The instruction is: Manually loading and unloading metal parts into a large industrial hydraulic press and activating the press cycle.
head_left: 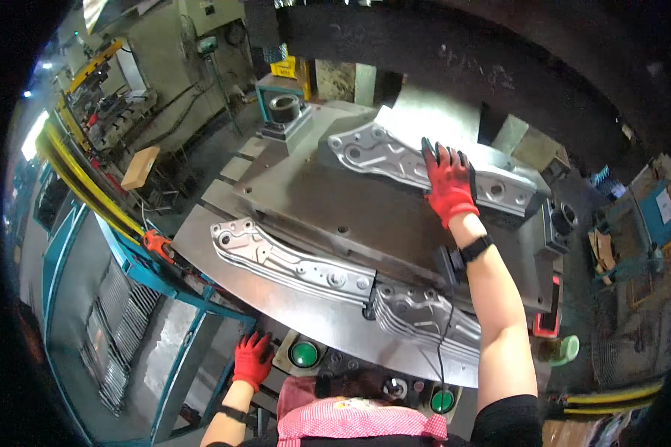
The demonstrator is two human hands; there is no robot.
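Observation:
My right hand (449,179), in a red glove with dark fingertips, lies over the middle of a long stamped metal bracket (384,154). Its fingers are stretched out and apart across the bracket's far edge. The bracket rests on a raised form on the press bed (306,186). My left hand (253,359), gloved in red too, is low at the left beside a green push button (304,354), with its fingers apart and nothing seen in them. Closer to me, a stack of similar brackets (294,262) lies along the front plate, with a second stack (417,311) to its right.
A second green button (442,401) sits right of my apron. Guide bushings stand at the bed's back left (284,109) and right (564,217). At the left, a blue-framed bin (194,335) holds many metal strips near a yellow post (89,182). The dark press ram (455,52) spans above.

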